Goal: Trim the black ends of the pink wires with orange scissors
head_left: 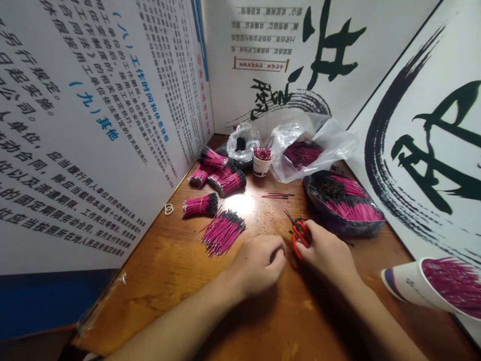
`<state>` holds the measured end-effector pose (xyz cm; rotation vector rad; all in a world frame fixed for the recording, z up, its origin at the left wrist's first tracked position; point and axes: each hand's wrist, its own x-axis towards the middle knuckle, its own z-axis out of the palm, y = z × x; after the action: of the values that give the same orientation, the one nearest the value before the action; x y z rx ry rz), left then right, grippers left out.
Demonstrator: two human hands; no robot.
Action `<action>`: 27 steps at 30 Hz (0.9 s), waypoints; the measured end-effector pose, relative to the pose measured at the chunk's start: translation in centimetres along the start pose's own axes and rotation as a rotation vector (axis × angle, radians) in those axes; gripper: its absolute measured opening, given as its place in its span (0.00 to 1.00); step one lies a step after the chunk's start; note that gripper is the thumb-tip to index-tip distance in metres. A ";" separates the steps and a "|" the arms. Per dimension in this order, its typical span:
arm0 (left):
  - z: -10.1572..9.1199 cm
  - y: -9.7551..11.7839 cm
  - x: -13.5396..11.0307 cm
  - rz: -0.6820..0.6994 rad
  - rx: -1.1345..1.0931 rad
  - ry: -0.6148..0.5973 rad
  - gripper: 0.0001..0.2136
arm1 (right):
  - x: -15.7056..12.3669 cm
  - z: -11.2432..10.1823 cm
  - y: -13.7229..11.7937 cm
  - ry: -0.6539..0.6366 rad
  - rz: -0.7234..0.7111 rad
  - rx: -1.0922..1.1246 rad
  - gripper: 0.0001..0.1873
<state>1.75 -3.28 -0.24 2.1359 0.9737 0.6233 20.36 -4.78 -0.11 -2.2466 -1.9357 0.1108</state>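
My right hand [326,250] is closed around a pair of red-handled snips [297,231], whose blades point away toward the back of the wooden table [180,271]. My left hand [259,263] rests on the table just left of it, fingers curled in; whether anything is in them is hidden. A loose fan of pink wires with black ends [221,231] lies a short way left of my left hand. A few single pink wires [277,196] lie farther back.
Tied bundles of pink wires [216,175] lie at the back left, with rubber bands [169,209] near the left board. A paper cup [261,161], plastic bags [300,150] and a dark tray of wires [345,200] stand behind. Another cup of wires [443,286] lies at right. Printed boards wall three sides.
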 end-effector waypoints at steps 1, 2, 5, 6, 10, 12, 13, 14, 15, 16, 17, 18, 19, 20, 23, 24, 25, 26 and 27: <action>0.0 0.0 0.0 -0.006 -0.019 0.009 0.07 | -0.1 0.0 0.2 0.031 0.003 0.069 0.06; 0.0 0.1 0.0 -0.013 -0.043 0.016 0.07 | -0.2 0.0 0.4 0.064 -0.002 0.160 0.06; 0.1 0.1 0.0 -0.027 -0.134 0.016 0.07 | -0.4 -0.3 0.7 0.122 -0.063 0.496 0.05; 0.1 0.1 0.0 -0.029 -0.163 0.010 0.07 | -0.5 -0.5 0.6 0.123 -0.084 0.601 0.06; 0.4 0.0 -0.1 -0.034 -0.244 -0.003 0.09 | -0.8 -1.3 -0.2 0.089 -0.087 0.928 0.10; 0.4 0.0 -0.2 -0.035 -0.271 -0.003 0.10 | -0.9 -1.6 -0.7 0.037 -0.079 1.035 0.13; 0.4 0.0 -0.2 -0.036 -0.288 -0.002 0.10 | -1.0 -1.6 -0.9 0.001 -0.082 1.078 0.13; 0.4 0.0 -0.2 -0.037 -0.309 0.003 0.09 | -1.0 -1.6 -1.2 -0.035 -0.085 1.111 0.14; 0.4 0.0 -0.2 -0.039 -0.336 0.018 0.08 | -1.1 -1.6 -1.4 -0.070 -0.087 1.136 0.14; 0.4 -0.1 -0.1 -0.040 -0.369 0.044 0.08 | -1.1 -1.6 -1.6 -0.100 -0.085 1.154 0.14; 0.4 -0.1 0.0 -0.038 -0.410 0.076 0.07 | -1.0 -1.6 -1.8 -0.119 -0.083 1.166 0.14; 0.4 -0.1 0.1 -0.036 -0.458 0.111 0.08 | -1.0 -1.6 -2.0 -0.135 -0.083 1.172 0.14; 0.4 -0.1 0.2 -0.028 -0.514 0.140 0.08 | -0.9 -1.7 -2.2 -0.151 -0.088 1.172 0.14; 0.4 -0.2 0.3 -0.028 -0.574 0.158 0.08 | -0.8 -1.7 -2.4 -0.168 -0.098 1.171 0.14; 0.2 -0.2 0.7 -0.065 -0.695 0.192 0.08 | -0.6 -1.6 -3.2 -0.205 -0.129 1.175 0.14; 0.0 -0.2 0.8 -0.077 -0.694 0.210 0.08 | -0.6 -1.6 -3.4 -0.206 -0.129 1.180 0.14; -0.1 -0.2 0.8 -0.084 -0.670 0.237 0.08 | -0.7 -1.4 -3.5 -0.198 -0.120 1.185 0.14; -0.2 -0.2 0.8 -0.084 -0.634 0.263 0.07 | -0.8 -1.2 -3.6 -0.187 -0.100 1.187 0.14; -0.4 -0.3 0.8 -0.081 -0.600 0.280 0.07 | -1.0 -0.9 -3.5 -0.176 -0.071 1.180 0.14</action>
<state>1.84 -2.37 -0.14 1.4986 0.8709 1.0439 16.96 -5.36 1.37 -1.3683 -1.3650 1.1221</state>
